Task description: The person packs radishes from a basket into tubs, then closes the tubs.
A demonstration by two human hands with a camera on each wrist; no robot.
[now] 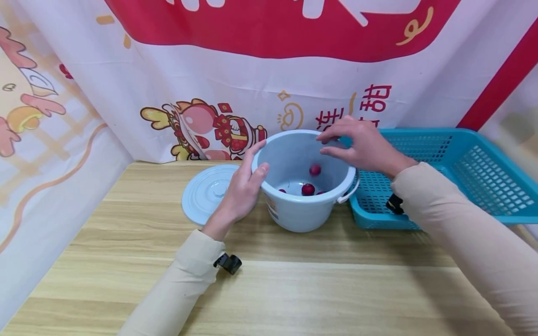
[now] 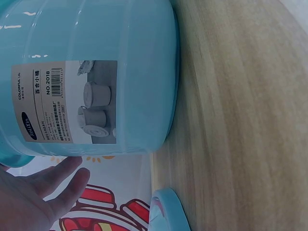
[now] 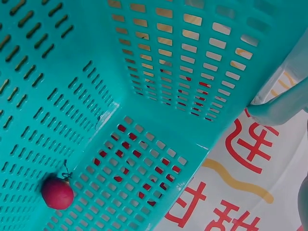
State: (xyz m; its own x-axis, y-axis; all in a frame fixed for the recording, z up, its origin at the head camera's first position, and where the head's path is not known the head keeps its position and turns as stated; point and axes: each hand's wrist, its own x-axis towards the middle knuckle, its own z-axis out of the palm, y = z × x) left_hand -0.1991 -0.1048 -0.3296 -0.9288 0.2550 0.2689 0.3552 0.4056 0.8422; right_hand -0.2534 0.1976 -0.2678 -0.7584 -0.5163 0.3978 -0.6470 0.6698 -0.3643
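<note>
A light blue bucket (image 1: 299, 212) stands upright on the table. My left hand (image 1: 244, 184) holds it by the left side, thumb over the rim and fingers along the outer wall; in the left wrist view, those fingers (image 2: 62, 183) lie beside the labelled bucket. Over the right part of the rim is my right hand (image 1: 363, 144), thumb and fingers parted with nothing between them. Below it, a slightly blurred red radish (image 1: 315, 170) shows against the inner wall, higher than the radishes at the bottom, such as one radish (image 1: 308, 189). The near wall partly hides some.
A teal perforated basket (image 1: 384, 221) stands right of the bucket, with a radish (image 3: 57, 193) inside it. The bucket's lid (image 1: 206, 196) lies flat on the wooden table (image 1: 294, 294) at the left. A printed cloth (image 1: 244, 79) hangs close behind everything.
</note>
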